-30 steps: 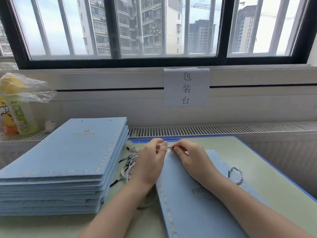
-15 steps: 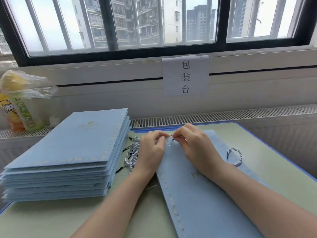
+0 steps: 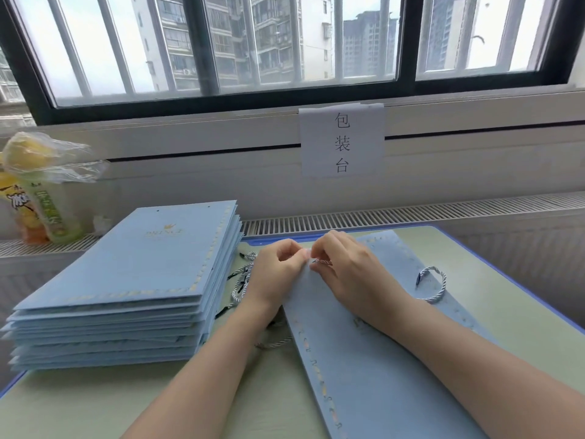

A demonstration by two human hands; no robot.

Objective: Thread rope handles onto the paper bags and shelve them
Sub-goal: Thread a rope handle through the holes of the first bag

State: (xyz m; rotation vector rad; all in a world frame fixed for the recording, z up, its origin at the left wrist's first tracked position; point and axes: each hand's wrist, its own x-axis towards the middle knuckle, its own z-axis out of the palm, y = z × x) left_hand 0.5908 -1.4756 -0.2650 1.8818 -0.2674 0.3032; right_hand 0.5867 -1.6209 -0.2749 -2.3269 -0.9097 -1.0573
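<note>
Green table [image 3: 522,327] below barred window [image 3: 285,42]; paper sign [image 3: 342,141] taped.

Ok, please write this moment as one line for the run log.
step: threading handle | left hand: holds paper bag top | right hand: pinches rope | stack: waiting

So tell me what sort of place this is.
Probably a packing station by a window: a paper sign reads 包装台, "packing table", a stack of flat blue paper bags sits on the table, and loose rope handles lie beside it.
</note>
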